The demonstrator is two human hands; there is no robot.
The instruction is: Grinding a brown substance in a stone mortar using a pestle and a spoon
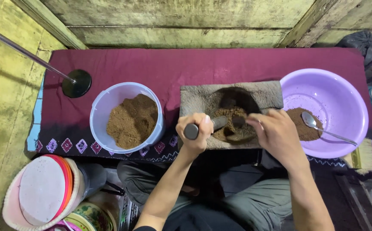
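Left hand (195, 130): fist closed around pestle (206, 127), at stone mortar's (231, 99) near-left rim.
Right hand (273, 131): loosely curled, empty, touching mortar's right rim.

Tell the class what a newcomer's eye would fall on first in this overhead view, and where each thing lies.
At the centre sits a stone mortar holding brown powder, where the left hand grips a dark pestle and the right hand reaches into the hollow. To the right, a lilac basin holds more powder and a metal spoon. To the left, a white bucket is part-filled with the same brown powder, all on a maroon cloth.
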